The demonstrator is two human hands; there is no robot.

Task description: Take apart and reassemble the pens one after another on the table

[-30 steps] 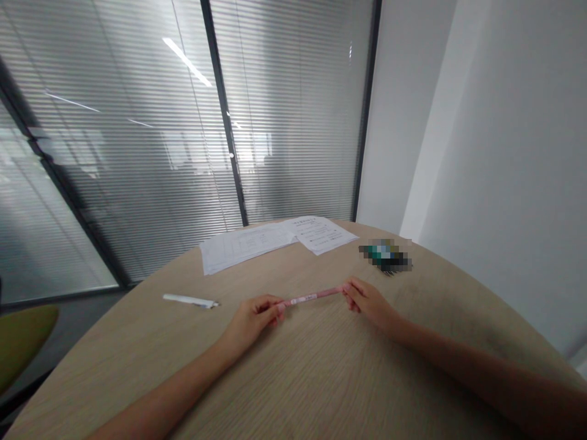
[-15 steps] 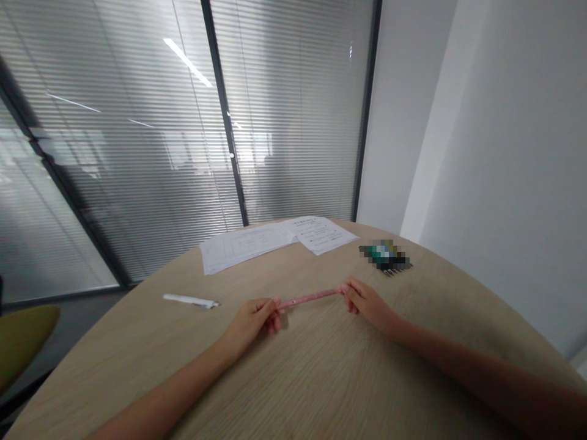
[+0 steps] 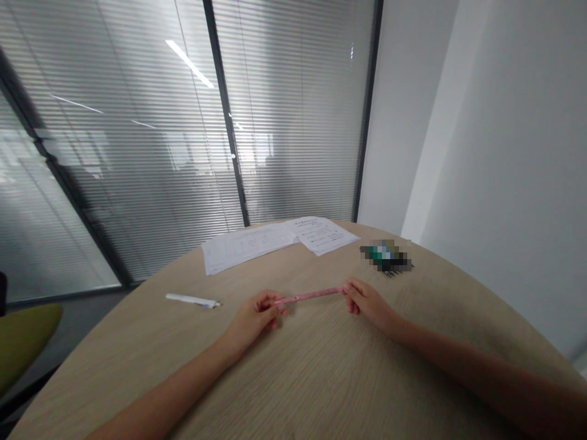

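Observation:
A thin pink strip with a small dark spot near its left part stretches between my two hands, just above the table. Its left end lies between the thumb and fingers of my left hand. The fingertips of my right hand pinch the other end, hiding its tip. The strip looks straight and slopes slightly up to the right. I cannot tell what it is made of.
On the round wooden table, a white pen lies left of my left hand. Printed sheets are spread at the far edge. A pixelated dark and green item lies at the right. A yellow-green chair stands left.
The fingers of my left hand have shifted on the strip's end, with the index finger lifted and the thumb lower. My right hand keeps its pinch. The view has moved very slightly.

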